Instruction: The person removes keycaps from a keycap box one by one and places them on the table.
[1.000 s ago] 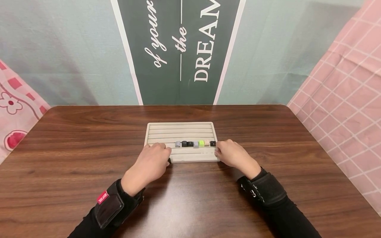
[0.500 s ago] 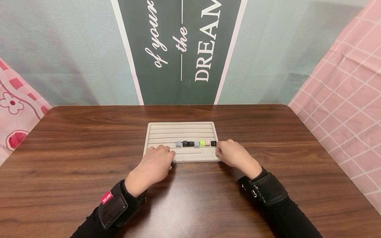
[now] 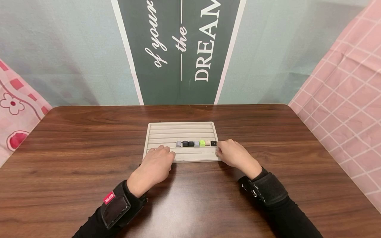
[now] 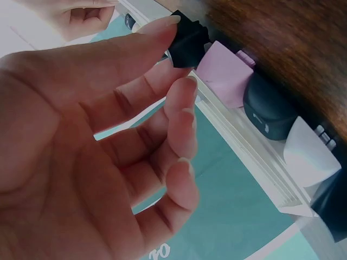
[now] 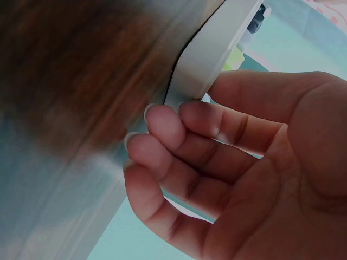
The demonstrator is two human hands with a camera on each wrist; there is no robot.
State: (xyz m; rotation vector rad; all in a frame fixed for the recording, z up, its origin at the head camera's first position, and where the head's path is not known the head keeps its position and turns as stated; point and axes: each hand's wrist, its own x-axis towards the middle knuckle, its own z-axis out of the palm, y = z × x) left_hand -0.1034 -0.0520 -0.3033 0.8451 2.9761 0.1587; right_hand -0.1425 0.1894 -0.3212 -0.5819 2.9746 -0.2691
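Observation:
A white ridged tray (image 3: 181, 129) lies on the table, with a row of small keycaps along one of its grooves. Between left thumb and forefinger my left hand (image 3: 156, 163) pinches a black keycap (image 4: 188, 40), close to the tray's near left part. Beside that keycap in the left wrist view sit a pink keycap (image 4: 226, 73), a dark keycap (image 4: 267, 105) and a white keycap (image 4: 310, 151). At the tray's right end my right hand (image 3: 233, 153) holds the corner, thumb on the rim and forefinger against its side.
In the head view the row includes a bright green keycap (image 3: 202, 143), a beige keycap (image 3: 207, 142) and a black keycap (image 3: 213, 143) by the right hand. Brown wooden table (image 3: 190, 198) surrounds the tray. Behind it hangs a printed cloth (image 3: 181, 92).
My left hand has shifted slightly right and toward me, and the black piece that showed under its fingers is now hidden in the head view. My right hand stays at the tray's corner.

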